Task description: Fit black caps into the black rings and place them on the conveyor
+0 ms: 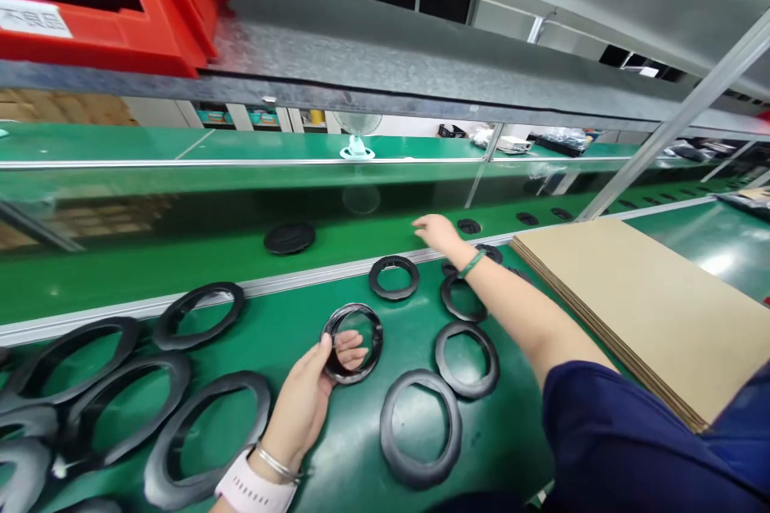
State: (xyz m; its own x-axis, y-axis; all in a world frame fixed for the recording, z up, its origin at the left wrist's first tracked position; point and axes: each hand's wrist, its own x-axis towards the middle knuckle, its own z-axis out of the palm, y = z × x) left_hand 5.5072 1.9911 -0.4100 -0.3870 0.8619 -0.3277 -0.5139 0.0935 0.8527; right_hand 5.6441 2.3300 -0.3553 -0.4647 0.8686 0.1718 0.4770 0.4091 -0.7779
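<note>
My left hand (pixel 306 397) is closed on a black ring with a clear lens in it (pixel 354 342), holding it tilted just above the green table. My right hand (pixel 438 232) is stretched far forward over the green conveyor belt (pixel 180 256), fingers spread and flat, holding nothing. A black round cap (pixel 289 238) lies on the belt to its left, and a smaller black part (pixel 468 225) lies just right of the hand. Several black rings lie on the table around my hands, one (pixel 393 276) near the belt edge, another (pixel 467 358) by my right forearm.
Larger black rings (pixel 198 314) crowd the table at the left. A stack of brown cardboard sheets (pixel 650 304) lies at the right. A red bin (pixel 108 0) sits on the shelf overhead. More black parts (pixel 528 218) ride the belt to the right. A slanted metal post (pixel 679 116) stands right.
</note>
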